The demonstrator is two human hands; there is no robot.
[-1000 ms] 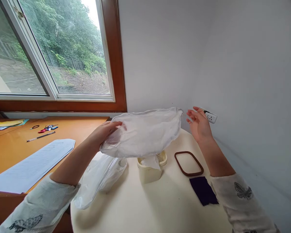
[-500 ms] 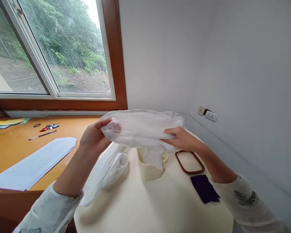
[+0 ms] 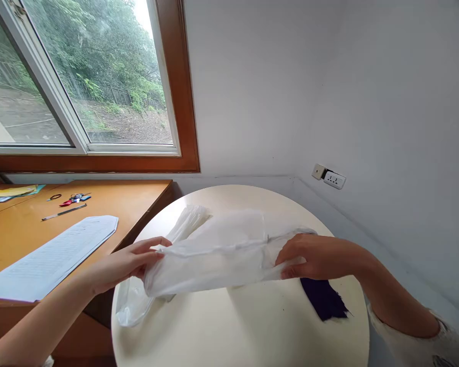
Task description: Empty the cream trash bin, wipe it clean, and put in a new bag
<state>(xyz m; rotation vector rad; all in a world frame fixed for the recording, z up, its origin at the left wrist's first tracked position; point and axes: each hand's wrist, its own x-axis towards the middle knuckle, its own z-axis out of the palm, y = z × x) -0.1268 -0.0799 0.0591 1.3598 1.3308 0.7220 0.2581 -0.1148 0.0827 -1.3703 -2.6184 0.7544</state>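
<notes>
A thin white plastic bag (image 3: 214,265) is stretched sideways above the round table. My left hand (image 3: 141,260) pinches its left end between thumb and fingers. At the right end, my right hand (image 3: 306,257) is closed on the film. Another crumpled white plastic bag (image 3: 132,306) lies on the table at the left, partly behind the held one. A dark purple cloth (image 3: 325,300) with a frayed edge lies below my right hand. The cream container and the brown frame seen earlier are hidden behind the held bag and my right hand.
The round cream table (image 3: 245,331) stands by a wall with a socket (image 3: 334,179). To the left, a wooden desk (image 3: 137,196) holds papers (image 3: 57,260), a pen (image 3: 64,212), keys (image 3: 76,199) and a black ring (image 3: 54,197). A window (image 3: 110,76) is above the desk.
Both hands have come down and nearer with the bag, and are spread wider apart. The held bag now covers the container and the brown frame.
</notes>
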